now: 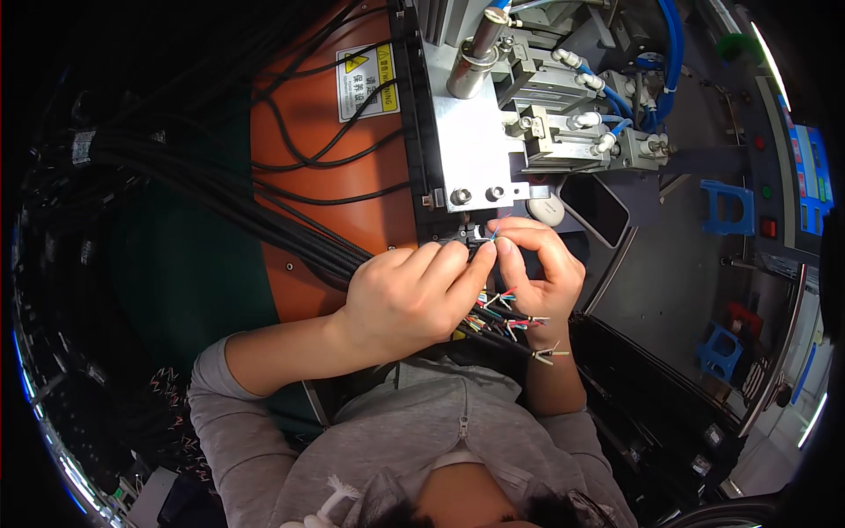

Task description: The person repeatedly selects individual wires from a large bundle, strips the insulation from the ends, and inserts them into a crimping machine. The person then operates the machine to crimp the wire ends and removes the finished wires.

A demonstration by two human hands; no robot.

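My left hand (409, 295) reaches in from the left, its thumb and forefinger pinched at thin coloured wires (495, 233). Facing it, my right hand (547, 268) pinches the same wires, and the fingertips of both hands nearly meet. Right beside them sits a small black fixture (459, 234) with a white part, under the front end of a metal plate (471, 141). A bundle of black cables (299, 239) passes beneath my left hand. Several of its ends, with coloured wires fanned out (547, 354), stick out below my hands.
An orange-brown surface (339, 207) with loose black cables and a warning label (368, 84) lies at left. Pneumatic cylinders (563, 141) with blue hoses stand beyond. A round white case (546, 209) and a dark rectangular device (596, 211) lie at right, near blue stools (728, 208) and a control panel (768, 189).
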